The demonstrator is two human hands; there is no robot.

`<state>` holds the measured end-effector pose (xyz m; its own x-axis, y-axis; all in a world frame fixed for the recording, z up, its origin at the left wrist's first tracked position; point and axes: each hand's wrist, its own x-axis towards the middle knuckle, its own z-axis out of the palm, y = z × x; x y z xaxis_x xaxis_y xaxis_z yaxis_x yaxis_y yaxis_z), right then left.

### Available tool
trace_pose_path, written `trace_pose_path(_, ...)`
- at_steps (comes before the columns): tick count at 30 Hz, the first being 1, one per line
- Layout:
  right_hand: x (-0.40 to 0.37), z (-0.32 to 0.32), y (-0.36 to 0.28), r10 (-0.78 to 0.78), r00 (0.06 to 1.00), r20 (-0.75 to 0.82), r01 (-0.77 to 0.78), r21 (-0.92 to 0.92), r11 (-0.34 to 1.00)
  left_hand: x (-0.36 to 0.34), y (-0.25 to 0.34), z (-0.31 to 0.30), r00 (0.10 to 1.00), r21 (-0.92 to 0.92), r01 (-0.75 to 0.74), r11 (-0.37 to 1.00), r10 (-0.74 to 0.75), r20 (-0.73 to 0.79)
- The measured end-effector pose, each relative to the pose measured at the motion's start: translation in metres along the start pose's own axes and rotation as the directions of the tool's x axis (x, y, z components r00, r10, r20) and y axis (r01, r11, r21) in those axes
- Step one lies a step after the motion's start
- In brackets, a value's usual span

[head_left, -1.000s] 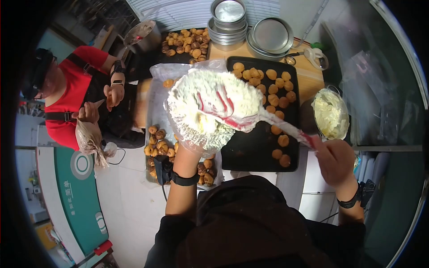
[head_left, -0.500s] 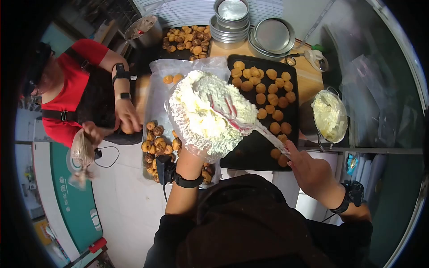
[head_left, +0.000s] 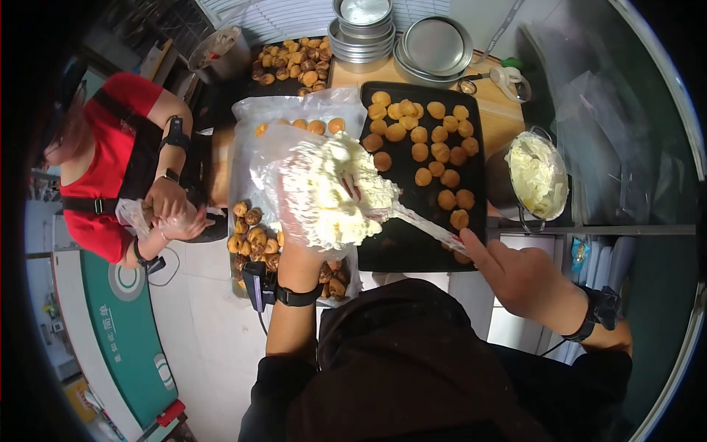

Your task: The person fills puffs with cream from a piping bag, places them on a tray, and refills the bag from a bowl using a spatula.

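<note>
Pale yellow cream point(head_left: 324, 210) sits heaped in the mouth of a clear plastic piping bag point(head_left: 269, 158). My left hand point(head_left: 294, 237) is up inside the folded-back bag, supporting it from beneath; its fingers are hidden by plastic and cream. In my right hand point(head_left: 508, 276) is the handle of a spatula point(head_left: 427, 227), whose red-marked blade is partly buried in the cream. Below the bag lie a lined tray point(head_left: 243, 173) with browned puffs point(head_left: 254, 243) and a black tray point(head_left: 401, 247) with round golden puffs point(head_left: 440, 151).
A metal pot of cream point(head_left: 537, 177) stands at the right. Round cake tins point(head_left: 436, 46) and tape point(head_left: 508, 82) are at the back. To the left, a co-worker in a red shirt point(head_left: 96, 162) has hands together near a plastic bag; another metal pot point(head_left: 221, 55) stands behind.
The spatula blade and cream have shifted down and left within the bag, and the bag's left side shows more. The co-worker's hands have come together.
</note>
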<state>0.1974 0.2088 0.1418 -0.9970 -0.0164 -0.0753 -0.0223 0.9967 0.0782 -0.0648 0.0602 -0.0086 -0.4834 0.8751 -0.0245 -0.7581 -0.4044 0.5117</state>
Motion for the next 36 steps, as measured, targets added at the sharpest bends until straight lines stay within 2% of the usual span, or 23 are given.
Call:
trace_pose_path(4,-0.014,-0.015,0.009,0.058,0.996,0.066,-0.058,-0.001,0.998,0.007,0.020,-0.009,0.992,-0.031,-0.109,0.994,0.111,0.058)
trace_pose_path(7,-0.024,-0.011,0.024,0.336,0.939,-0.071,-0.339,-0.033,0.940,0.012,0.031,-0.013,0.984,-0.079,-0.142,0.987,0.149,0.094)
trace_pose_path(8,-0.023,-0.007,0.023,0.334,0.940,-0.070,-0.336,-0.033,0.941,0.014,0.031,-0.011,0.983,-0.098,-0.137,0.986,0.148,0.113)
trace_pose_path(10,-0.017,-0.002,0.015,0.315,0.932,-0.180,-0.306,0.076,0.949,0.015,0.023,-0.008,0.979,-0.137,-0.111,0.984,0.132,0.155)
trace_pose_path(11,-0.012,0.001,0.009,0.253,0.953,-0.168,-0.265,-0.054,0.963,0.017,0.020,-0.006,0.974,-0.154,-0.095,0.984,0.123,0.191)
trace_pose_path(12,-0.005,0.002,0.002,0.260,0.952,-0.164,-0.271,-0.049,0.961,0.018,0.018,-0.004,0.967,-0.169,-0.074,0.983,0.112,0.228)
trace_pose_path(14,0.010,0.004,-0.003,0.096,0.959,-0.266,-0.120,-0.072,0.990,0.023,0.017,-0.005,0.939,-0.192,-0.037,0.981,0.100,0.330)
trace_pose_path(18,0.027,0.008,-0.001,0.093,0.937,-0.338,-0.118,-0.055,0.991,0.026,0.027,-0.010,0.848,-0.197,0.011,0.980,0.095,0.522)
trace_pose_path(19,0.030,0.003,0.000,0.080,0.950,-0.301,-0.112,-0.090,0.990,0.027,0.033,-0.013,0.859,-0.177,-0.014,0.984,0.102,0.502)
trace_pose_path(22,0.044,-0.010,0.001,0.076,0.971,-0.225,-0.106,-0.125,0.986,0.032,0.051,-0.031,0.931,-0.077,-0.164,0.983,0.180,0.318)
trace_pose_path(24,0.053,-0.020,0.006,-0.012,0.974,-0.225,-0.029,-0.178,0.984,0.036,0.064,-0.048,0.943,0.030,-0.279,0.960,0.268,0.198)
trace_pose_path(27,0.052,-0.027,0.014,-0.014,0.970,-0.243,-0.019,-0.132,0.991,0.053,0.099,-0.087,0.901,0.228,-0.426,0.876,0.434,0.018)
trace_pose_path(30,0.045,-0.040,0.018,0.001,0.963,-0.269,-0.038,-0.132,0.990,0.072,0.139,-0.126,0.823,0.313,-0.487,0.815,0.549,-0.149)
trace_pose_path(31,0.039,-0.041,0.022,0.003,0.957,-0.288,-0.039,-0.121,0.992,0.058,0.137,-0.116,0.858,0.258,-0.480,0.839,0.510,-0.063)
trace_pose_path(32,0.032,-0.039,0.027,0.007,0.951,-0.308,-0.042,-0.109,0.993,0.050,0.136,-0.108,0.856,0.263,-0.483,0.835,0.514,-0.061)
trace_pose_path(33,0.027,-0.036,0.031,0.027,0.955,-0.296,-0.059,-0.100,0.993,0.045,0.135,-0.100,0.818,0.493,-0.520,0.698,0.574,0.049)
trace_pose_path(34,0.021,-0.032,0.036,0.028,0.954,-0.298,-0.059,-0.098,0.993,0.040,0.132,-0.091,0.781,0.677,-0.537,0.504,0.600,0.173)
trace_pose_path(35,0.015,-0.026,0.040,0.084,0.950,-0.302,-0.109,-0.065,0.992,0.034,0.128,-0.081,0.798,0.379,-0.588,0.714,0.588,0.130)
trace_pose_path(36,0.008,-0.019,0.043,0.141,0.942,-0.305,-0.158,-0.031,0.987,0.028,0.128,-0.077,0.771,0.425,-0.631,0.649,0.583,0.255)
